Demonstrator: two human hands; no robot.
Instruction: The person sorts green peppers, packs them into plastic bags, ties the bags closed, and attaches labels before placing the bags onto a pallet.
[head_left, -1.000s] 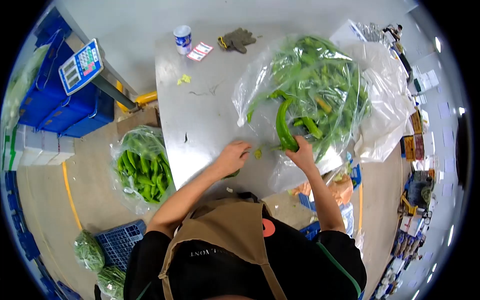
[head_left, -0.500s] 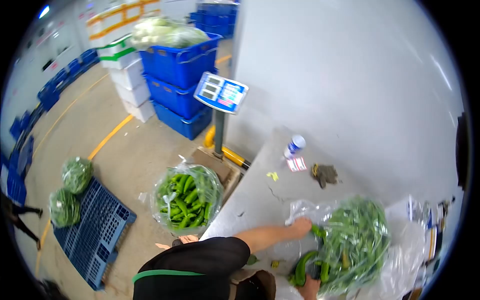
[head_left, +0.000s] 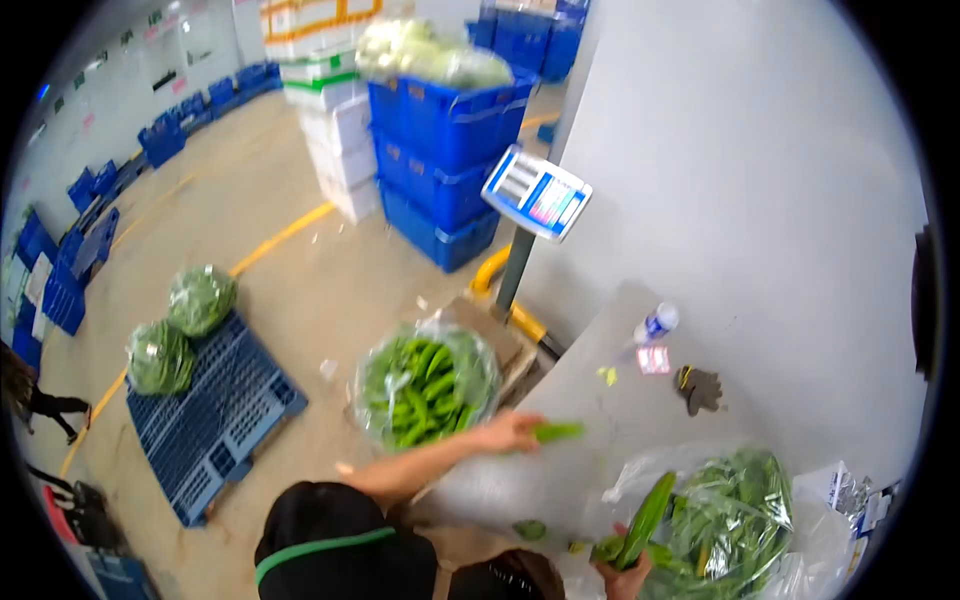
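Left hand [head_left: 512,433]: closed on the left pepper [head_left: 560,432], above the worktop [head_left: 480,486]
Left pepper: nearly level, free end toward frame right
Right hand [head_left: 622,580]: gripping the long pepper's [head_left: 648,518] base, lower right
Long pepper: slants steeply, free end up and rightward

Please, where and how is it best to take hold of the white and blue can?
I would grip the can around its side, thumb and fingers opposite, coming from above: it looks round and upright, and the card lies close on its near side. The left hand should first release its green pepper.
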